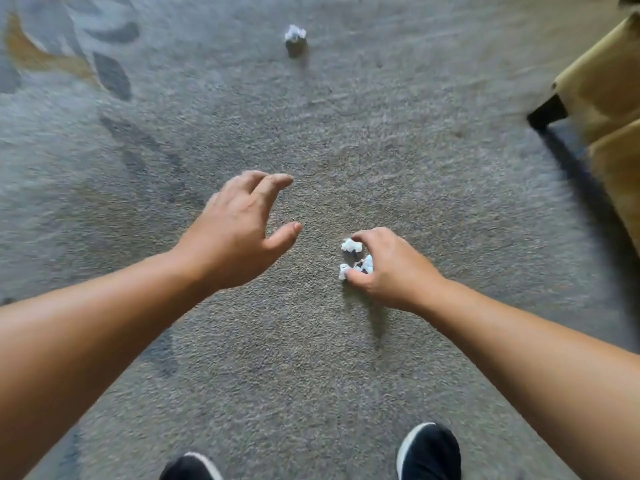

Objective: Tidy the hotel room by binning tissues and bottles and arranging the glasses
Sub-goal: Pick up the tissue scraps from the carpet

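Observation:
A crumpled white tissue sits in the grip of my right hand, whose fingers and thumb curl round it just above the grey carpet. My left hand hovers to the left of it with fingers spread and loosely bent, holding nothing. A second crumpled tissue lies on the carpet far ahead, near the top of the view, casting a small shadow.
A tan upholstered chair with a dark leg stands at the right edge. The carpet has a dark leaf pattern at the upper left. My black shoes show at the bottom.

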### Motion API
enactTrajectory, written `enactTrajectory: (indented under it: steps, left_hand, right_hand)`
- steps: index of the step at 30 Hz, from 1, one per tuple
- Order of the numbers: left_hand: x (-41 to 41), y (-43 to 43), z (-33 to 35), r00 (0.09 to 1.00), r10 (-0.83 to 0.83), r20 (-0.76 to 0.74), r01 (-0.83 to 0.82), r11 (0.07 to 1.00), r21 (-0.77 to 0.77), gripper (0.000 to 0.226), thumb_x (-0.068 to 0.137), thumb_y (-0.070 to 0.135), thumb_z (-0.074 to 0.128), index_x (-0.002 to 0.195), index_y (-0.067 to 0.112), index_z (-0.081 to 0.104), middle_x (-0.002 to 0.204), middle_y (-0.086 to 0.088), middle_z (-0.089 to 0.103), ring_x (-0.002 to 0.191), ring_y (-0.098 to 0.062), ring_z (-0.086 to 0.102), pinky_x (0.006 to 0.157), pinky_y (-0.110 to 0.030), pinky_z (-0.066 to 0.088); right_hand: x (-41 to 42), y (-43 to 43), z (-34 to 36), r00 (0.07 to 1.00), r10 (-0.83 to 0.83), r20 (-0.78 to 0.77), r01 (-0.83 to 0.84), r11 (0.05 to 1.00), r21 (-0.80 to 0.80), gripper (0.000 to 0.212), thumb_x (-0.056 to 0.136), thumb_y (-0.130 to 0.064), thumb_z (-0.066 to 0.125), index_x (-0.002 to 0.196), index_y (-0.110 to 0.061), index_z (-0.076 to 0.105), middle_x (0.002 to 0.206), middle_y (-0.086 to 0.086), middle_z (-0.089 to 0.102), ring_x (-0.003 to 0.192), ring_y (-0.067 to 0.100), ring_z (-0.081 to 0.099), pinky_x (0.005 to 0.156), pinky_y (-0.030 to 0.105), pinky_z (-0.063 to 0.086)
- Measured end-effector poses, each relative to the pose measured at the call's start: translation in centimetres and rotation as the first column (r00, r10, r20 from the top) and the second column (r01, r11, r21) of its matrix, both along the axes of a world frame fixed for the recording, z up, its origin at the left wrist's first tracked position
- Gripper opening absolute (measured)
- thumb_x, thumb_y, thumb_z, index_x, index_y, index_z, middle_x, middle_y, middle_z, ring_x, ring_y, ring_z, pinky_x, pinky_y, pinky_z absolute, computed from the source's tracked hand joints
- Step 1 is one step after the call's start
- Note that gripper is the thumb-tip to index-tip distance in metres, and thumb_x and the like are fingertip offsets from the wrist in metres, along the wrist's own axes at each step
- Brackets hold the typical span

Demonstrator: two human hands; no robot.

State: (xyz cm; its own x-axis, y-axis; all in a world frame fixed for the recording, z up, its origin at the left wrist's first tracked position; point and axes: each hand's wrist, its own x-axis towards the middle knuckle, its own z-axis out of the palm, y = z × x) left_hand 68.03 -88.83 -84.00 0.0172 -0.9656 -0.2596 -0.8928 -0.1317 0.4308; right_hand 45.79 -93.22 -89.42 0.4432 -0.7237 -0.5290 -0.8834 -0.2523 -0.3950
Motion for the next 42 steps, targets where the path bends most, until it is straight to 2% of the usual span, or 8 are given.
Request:
enactTrajectory:
  steps: [7,14,18,23,27,30,34,42]
  left_hand:
    - [0.0,-0.4,-7.1,1.000,-0.016,-0.020,0.016,1.000,0.027,0.067,0.085,0.058,0.045,0.144,0.029,0.032,0.141,-0.004,0.039,0.131,-0.022,0.035,0.110,-0.045,0.031]
    - [-0.1,-0.2,-10.1,0.999,-0.023,-0.034,0.024,0.999,0.042,0.066,0.087,0.057,0.046,0.145,0.030,0.030,0.143,-0.004,0.037,0.132,-0.021,0.034,0.110,-0.047,0.030]
    - [0.7,0.3,-10.5,0.999,-0.024,-0.044,0.026,0.999,0.031,0.065,0.088,0.057,0.045,0.145,0.029,0.030,0.142,-0.004,0.039,0.132,-0.020,0.034,0.111,-0.047,0.030]
    - [1.7,0.8,-10.4,0.999,-0.013,-0.046,0.014,1.000,0.013,0.066,0.086,0.057,0.044,0.145,0.030,0.030,0.141,-0.002,0.039,0.131,-0.019,0.035,0.110,-0.046,0.030]
    - [2.1,1.3,-10.7,0.999,0.008,-0.037,-0.008,1.000,-0.004,0.064,0.089,0.054,0.048,0.145,0.030,0.030,0.141,-0.003,0.039,0.131,-0.020,0.035,0.111,-0.044,0.029]
    - [2.2,1.6,-10.8,1.000,-0.011,-0.020,0.011,1.000,0.000,0.063,0.090,0.054,0.048,0.145,0.029,0.030,0.141,-0.003,0.040,0.130,-0.021,0.035,0.110,-0.045,0.030]
    - [3.2,2.2,-10.0,1.000,-0.018,-0.001,0.018,1.000,0.025,0.065,0.087,0.058,0.042,0.144,0.030,0.031,0.140,0.000,0.040,0.129,-0.019,0.036,0.110,-0.045,0.030]
    - [10.2,6.2,-4.3,0.985,0.143,0.093,-0.145,0.989,0.009,0.067,0.085,0.058,0.045,0.143,0.026,0.036,0.137,0.000,0.043,0.129,-0.019,0.037,0.108,-0.041,0.031]
  right_hand:
    - [0.2,-1.6,-7.6,0.998,0.019,-0.062,-0.020,1.000,-0.014,0.066,0.079,-0.051,0.062,0.137,-0.029,0.039,0.138,0.000,0.041,0.127,0.023,0.041,0.100,0.044,0.040]
    - [0.1,-0.9,-12.6,0.957,0.068,-0.281,-0.048,0.996,0.078,0.096,0.070,-0.050,0.074,0.145,-0.044,0.013,0.151,0.000,0.013,0.132,0.034,0.023,0.098,0.055,0.040]
    - [0.6,-0.1,-14.1,0.974,0.012,-0.226,-0.023,0.999,-0.047,0.070,0.077,-0.027,0.070,0.138,-0.029,0.034,0.139,0.008,0.032,0.118,0.036,0.038,0.091,0.046,0.043]
    - [1.1,-0.7,-14.6,0.981,-0.040,-0.187,0.020,0.994,-0.109,0.067,0.081,-0.022,0.064,0.140,-0.029,0.032,0.128,0.008,0.034,0.112,0.036,0.042,0.088,0.047,0.046]
    - [1.1,-0.8,-15.1,0.975,-0.004,-0.221,-0.034,0.985,-0.167,0.029,0.085,-0.018,0.060,0.111,-0.014,0.049,0.118,0.011,0.039,0.105,0.036,0.044,0.079,0.045,0.048]
    - [1.3,-0.7,-14.8,0.986,0.063,-0.155,-0.090,0.980,-0.179,0.005,0.088,-0.015,0.055,0.092,-0.013,0.052,0.106,0.010,0.051,0.095,0.033,0.049,0.076,0.039,0.045]
    - [4.0,-0.9,-12.1,0.994,0.092,0.054,-0.080,0.978,-0.194,0.019,0.086,-0.015,0.060,0.077,-0.021,0.044,0.083,-0.003,0.048,0.081,0.024,0.048,0.064,0.032,0.036]
    - [16.6,0.5,-2.4,0.894,0.285,0.347,-0.224,0.953,-0.206,0.007,0.083,-0.019,0.061,0.086,-0.014,0.061,0.097,0.007,0.052,0.086,0.029,0.055,0.073,0.036,0.046]
